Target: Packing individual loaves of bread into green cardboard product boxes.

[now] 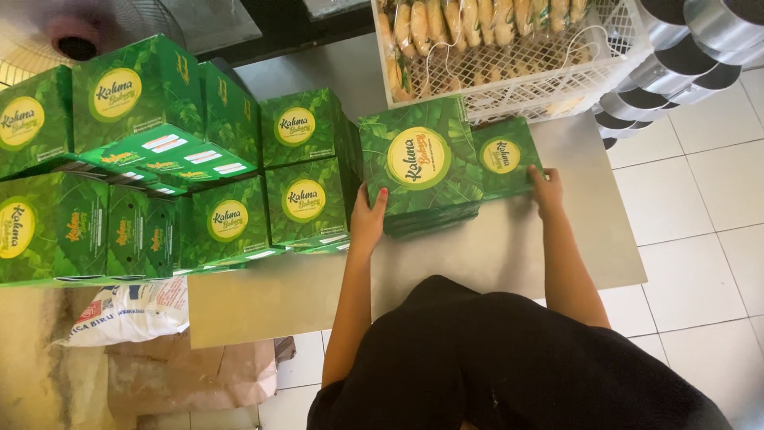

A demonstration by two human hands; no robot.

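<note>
At the far left, assembled green cartons with leaf print and round yellow labels stand stacked in rows and tiers on a pale board; several show white rectangular stickers on their top flaps. Below them, off the board's edge, a white sack with red and blue print lies on brown paper. Toward the middle, the left hand presses flat against the left edge of a stack of flat green cartons, fingers open along its side rather than closed around it. The stack lies on the board just right of the built cartons, its top sheet bearing a large yellow round label and a smaller one on the right-hand panel. The right hand holds the stack's right edge, fingers laid over the corner. Behind the stack sits a white plastic crate of wrapped rolls. At the far right, shiny metal tins are piled above white floor tiles.
</note>
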